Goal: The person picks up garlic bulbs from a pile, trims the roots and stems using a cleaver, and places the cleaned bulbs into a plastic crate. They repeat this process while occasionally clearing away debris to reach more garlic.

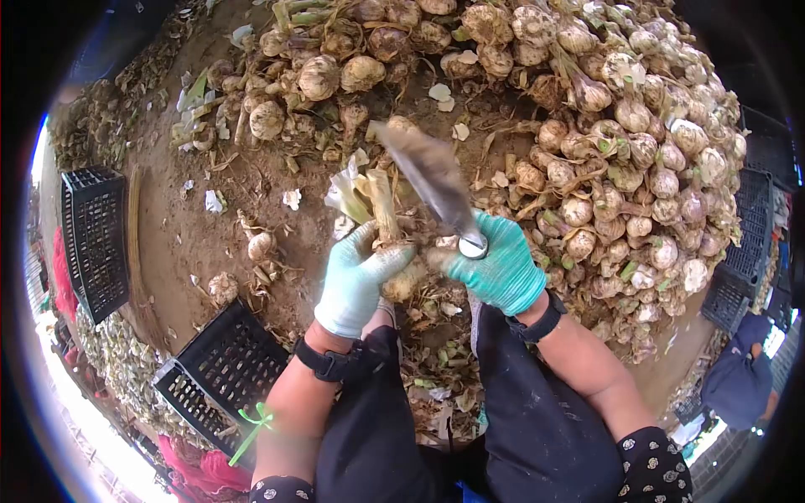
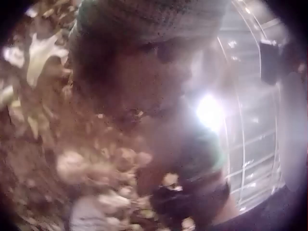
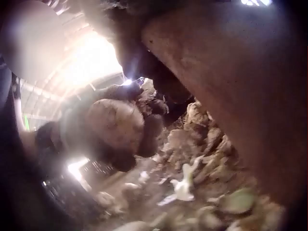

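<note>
My left hand (image 1: pixel 356 281), in a pale mint glove, grips a garlic bulb (image 1: pixel 403 283) with its cut stalk (image 1: pixel 383 210) pointing away from me. In the right wrist view the held garlic bulb (image 3: pixel 115 124) shows its pale, rounded side. My right hand (image 1: pixel 503 267), in a green glove, holds a wide-bladed knife by its handle (image 1: pixel 472 245). The blurred blade (image 1: pixel 429 178) slants up and left, beyond the bulb. Seen close in the right wrist view, the blade (image 3: pixel 226 91) fills the upper right. The left wrist view is dark and smeared.
A large heap of garlic bulbs (image 1: pixel 637 159) rises at the right, and more garlic (image 1: pixel 319 77) lies at the far side. Black plastic crates (image 1: pixel 94 239) stand at the left, one crate (image 1: pixel 231 356) near my left forearm. Peelings litter the dirt floor (image 1: pixel 180 277). A person (image 1: pixel 738 373) is at the far right.
</note>
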`<state>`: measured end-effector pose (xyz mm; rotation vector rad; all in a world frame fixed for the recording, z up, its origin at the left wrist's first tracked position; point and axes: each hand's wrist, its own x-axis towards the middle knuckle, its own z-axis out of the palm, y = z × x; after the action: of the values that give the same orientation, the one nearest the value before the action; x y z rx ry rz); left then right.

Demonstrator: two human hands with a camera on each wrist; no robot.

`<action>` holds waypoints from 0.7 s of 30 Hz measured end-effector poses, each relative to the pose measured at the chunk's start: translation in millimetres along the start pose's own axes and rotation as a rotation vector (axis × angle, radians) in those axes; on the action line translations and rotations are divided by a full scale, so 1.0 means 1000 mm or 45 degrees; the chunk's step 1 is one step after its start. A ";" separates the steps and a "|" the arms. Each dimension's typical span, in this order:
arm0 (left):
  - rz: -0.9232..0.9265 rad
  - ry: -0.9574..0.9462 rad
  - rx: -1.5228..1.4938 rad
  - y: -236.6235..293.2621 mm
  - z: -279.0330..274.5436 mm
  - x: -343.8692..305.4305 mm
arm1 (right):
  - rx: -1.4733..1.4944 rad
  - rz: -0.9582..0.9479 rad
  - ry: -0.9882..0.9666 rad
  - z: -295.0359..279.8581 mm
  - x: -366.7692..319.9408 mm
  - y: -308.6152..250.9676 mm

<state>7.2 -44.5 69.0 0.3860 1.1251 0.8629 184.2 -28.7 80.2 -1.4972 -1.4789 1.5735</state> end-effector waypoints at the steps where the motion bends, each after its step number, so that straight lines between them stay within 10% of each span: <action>1: 0.050 0.046 0.238 0.002 0.004 0.001 | -0.076 0.010 0.118 0.000 0.000 0.001; 3: 0.188 0.094 0.544 -0.002 -0.012 0.003 | -0.318 -0.263 0.126 -0.004 0.003 0.009; 5: 1.196 -0.125 1.990 -0.008 -0.037 0.005 | -0.828 -0.536 0.106 -0.006 0.005 0.010; 6: 0.659 0.104 1.079 0.002 -0.013 0.001 | -0.808 -0.481 0.091 -0.007 0.013 0.029; 7: 0.396 0.198 1.201 0.016 -0.007 -0.003 | -0.805 -0.306 0.046 -0.013 0.018 0.041; 13: 0.385 0.218 0.534 0.044 0.008 0.015 | -0.349 0.221 0.489 -0.032 0.017 0.058; 16: 0.680 -0.521 -0.054 0.083 0.085 0.011 | -0.862 -0.112 0.535 -0.032 0.017 0.058; 17: 0.787 -0.219 0.329 0.082 0.092 0.027 | -0.142 0.319 0.422 -0.042 0.010 0.030; 21: 0.669 0.417 1.879 0.042 0.046 0.112 | -0.028 0.328 0.543 -0.046 0.006 0.052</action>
<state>50.1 74.3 46.0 1.8598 1.8836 0.3716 240.2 -21.8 40.0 -1.9519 -1.0981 1.2635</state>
